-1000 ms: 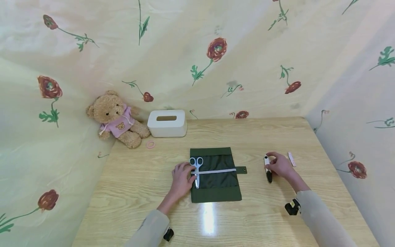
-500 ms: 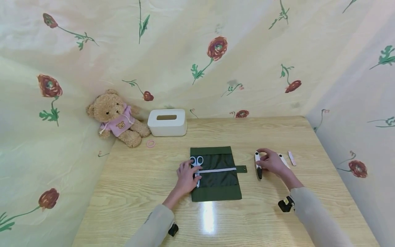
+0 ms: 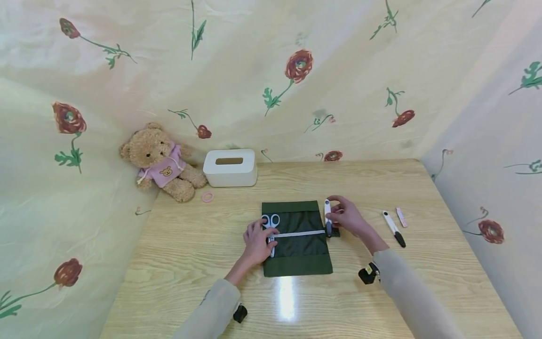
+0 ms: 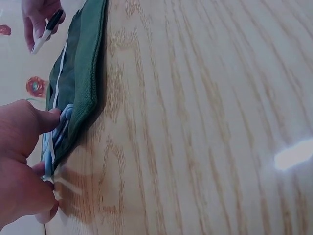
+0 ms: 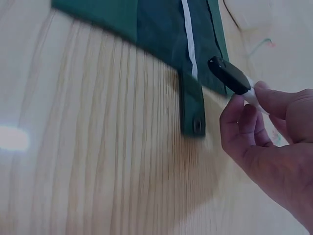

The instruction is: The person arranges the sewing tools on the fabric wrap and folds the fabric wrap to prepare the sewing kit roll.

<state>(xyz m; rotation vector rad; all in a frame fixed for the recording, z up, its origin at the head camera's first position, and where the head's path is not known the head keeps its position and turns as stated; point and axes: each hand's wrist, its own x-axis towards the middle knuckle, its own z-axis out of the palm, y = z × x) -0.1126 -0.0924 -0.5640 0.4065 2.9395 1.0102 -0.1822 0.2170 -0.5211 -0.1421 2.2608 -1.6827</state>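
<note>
L sleeve (image 3: 211, 306) & R sleeve (image 3: 408, 287): both long, pale grey-beige. L one has sm. dk. mark or crease, can't tell which. L cam (image 3: 240, 313): blk, boxy. R cam (image 3: 367, 276): also blk, w/ sm. yellowish patch (image 3: 372, 267).

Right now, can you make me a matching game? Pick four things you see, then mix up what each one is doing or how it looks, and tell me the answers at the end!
Column one
1. Brown plush teddy bear
2. Metal scissors with pale handles
3. Dark green cloth pouch
4. The person's bare right hand

Column two
A. Spread open, with a narrow white band across it
B. Pinching a slim white-and-black tool
C. Wearing a lilac top
D. On the pouch, partly covered by the left hand

Right pairs: 1-C, 2-D, 3-A, 4-B
</note>
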